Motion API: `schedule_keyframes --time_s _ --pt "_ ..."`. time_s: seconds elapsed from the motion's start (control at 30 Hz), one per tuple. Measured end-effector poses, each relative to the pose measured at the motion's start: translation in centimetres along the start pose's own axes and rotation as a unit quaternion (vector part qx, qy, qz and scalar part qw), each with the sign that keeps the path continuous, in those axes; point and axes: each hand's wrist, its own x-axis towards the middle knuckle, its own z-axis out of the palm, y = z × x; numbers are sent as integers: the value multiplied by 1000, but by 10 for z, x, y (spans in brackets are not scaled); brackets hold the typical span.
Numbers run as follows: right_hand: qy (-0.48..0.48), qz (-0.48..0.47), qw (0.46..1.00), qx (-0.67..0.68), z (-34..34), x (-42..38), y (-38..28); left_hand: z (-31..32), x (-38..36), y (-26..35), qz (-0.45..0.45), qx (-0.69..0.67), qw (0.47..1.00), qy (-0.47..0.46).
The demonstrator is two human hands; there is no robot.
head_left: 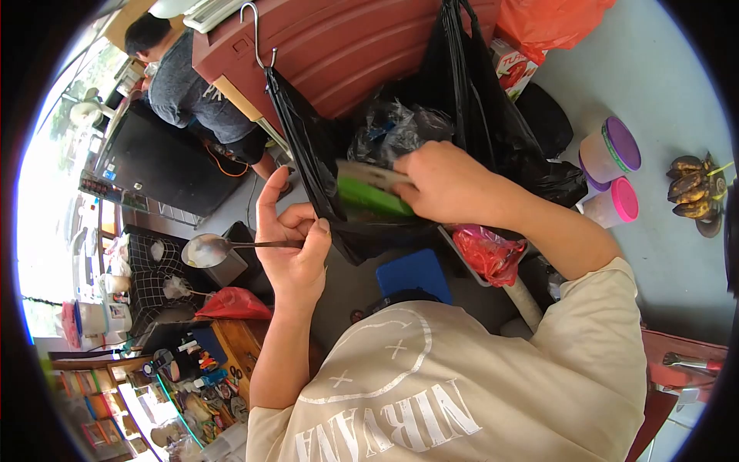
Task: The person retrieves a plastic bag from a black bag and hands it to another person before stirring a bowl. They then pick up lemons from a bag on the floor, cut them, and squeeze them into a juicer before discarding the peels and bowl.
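My left hand (296,242) pinches the handle of a metal spoon (206,250), whose bowl points left and looks smeared with something pale. Its fingertips are also at the edge of a black plastic bag (300,146). The bag hangs open from a metal hook (258,38) on a reddish-brown surface. My right hand (431,181) is closed on a flat green and whitish object (369,189), blurred, held over the bag's opening. Crumpled clear plastic (400,127) lies inside the bag, just beyond my right hand.
Another person (181,85) stands at the upper left with their back turned. A blue item (416,276) and a red plastic bag (490,254) are below the black bag. Lidded tubs (612,146) and bananas (691,185) are at right; a cluttered shelf (208,377) is lower left.
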Motion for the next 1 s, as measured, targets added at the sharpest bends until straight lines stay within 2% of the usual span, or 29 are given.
schedule_keyframes --time_s 0.03,0.13,0.17,0.37,0.43,0.47,0.57,0.6,0.63,0.7,0.73,0.77,0.8,0.83,0.9,0.93,1.0 --pt "1 -1 1000 1 0 1 1 0 0 1 -4 3 1000 3" --pt "114 1 993 -30 7 4 11 -3 -1 0 3 21 1000 2" --pt "117 0 993 -30 8 4 13 -5 -2 0 11 34 999 -1" --pt "186 -26 979 77 8 -1 22 -2 1 -2 10 21 1000 5" --pt "215 7 971 105 16 -7 15 0 2 -3 14 36 999 6" --pt "198 -3 979 46 25 -8 13 0 3 -6 29 42 999 -3" --pt "208 -35 977 -22 54 -1 13 1 3 -12 44 51 998 -7" --pt "174 10 983 -52 51 0 4 2 3 -12 38 40 998 -7" --pt "175 7 983 -54 52 4 -2 3 4 -11 34 28 999 -10" --pt "177 88 975 -103 57 8 -10 5 3 -10 34 21 999 -11" --pt "180 90 974 -104 60 10 -8 4 3 -11 44 19 999 -13" --pt "289 -15 947 -137 62 13 -5 4 3 -13 53 16 998 -15" --pt "390 -120 897 -168 64 15 -3 3 3 -14 54 17 998 -19" --pt "394 -118 896 -169 64 16 0 2 3 -14 57 21 998 -18" --pt "317 -215 918 -108 64 15 2 2 1 -13 59 27 998 -17" --pt "319 -213 917 -109 62 14 -1 3 0 -11 59 32 998 -14" --pt "173 -46 980 86 57 13 -11 5 -4 -9 56 33 998 -7"
